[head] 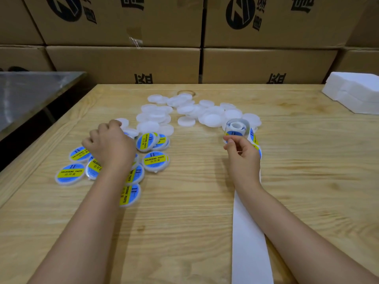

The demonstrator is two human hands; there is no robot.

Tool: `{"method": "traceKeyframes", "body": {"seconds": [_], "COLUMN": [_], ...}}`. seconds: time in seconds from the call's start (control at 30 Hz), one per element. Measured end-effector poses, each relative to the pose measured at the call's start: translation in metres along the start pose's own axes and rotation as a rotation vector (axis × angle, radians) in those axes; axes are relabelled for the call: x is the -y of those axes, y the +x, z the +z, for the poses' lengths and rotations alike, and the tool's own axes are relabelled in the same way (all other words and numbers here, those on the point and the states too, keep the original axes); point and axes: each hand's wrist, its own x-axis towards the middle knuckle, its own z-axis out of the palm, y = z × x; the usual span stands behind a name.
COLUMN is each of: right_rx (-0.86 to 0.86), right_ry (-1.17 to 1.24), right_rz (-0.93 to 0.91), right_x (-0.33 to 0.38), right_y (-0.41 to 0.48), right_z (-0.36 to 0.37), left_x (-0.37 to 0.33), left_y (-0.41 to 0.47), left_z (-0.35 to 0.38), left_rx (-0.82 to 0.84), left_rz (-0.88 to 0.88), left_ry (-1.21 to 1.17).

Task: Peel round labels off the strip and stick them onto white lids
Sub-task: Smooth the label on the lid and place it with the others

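Roughly a dozen labelled lids [155, 159] lie clustered at nine o'clock on the table [184, 212], each with a blue and yellow round sticker, so the job looks under halfway done. A bigger heap of bare white lids [211, 117] waits at twelve o'clock. The strip [238, 128], curled into a loose roll, sits at two o'clock, its blank backing paper [250, 242] trailing to five o'clock. The right hand [242, 152] pinches the roll between thumb and forefinger. The left hand [110, 146] curls knuckles-up over the labelled lids; I cannot tell whether it holds one.
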Motion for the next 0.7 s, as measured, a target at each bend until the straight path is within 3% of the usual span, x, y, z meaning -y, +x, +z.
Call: {"method": "traceKeyframes", "body": {"seconds": [0.13,0.3,0.4,0.5,0.7], "right_rx": [-0.012,-0.018,-0.013,-0.008,0.001], "right_ry": [0.01,0.01,0.005,-0.006,-0.017], "right_rz": [0.02,0.049,0.038,0.017,-0.005], "right_x": [0.0,-0.001,0.001,0.002,0.001], "right_y": [0.001,0.002,0.001,0.0,0.001], "right_z": [-0.001,0.001,0.001,0.0,-0.001], "left_x": [-0.025,-0.088,-0.114,-0.129,-0.142], "left_y": [-0.007,-0.035,-0.056,-0.058,-0.03], "left_z": [-0.001,0.023,0.047,0.071,0.102], "left_rx": [-0.024,0.402,0.508,0.526,0.381], "left_rz": [0.232,0.385,0.464,0.518,0.641], "left_ry": [0.026,-0.29,-0.323,-0.264,-0.171]}}
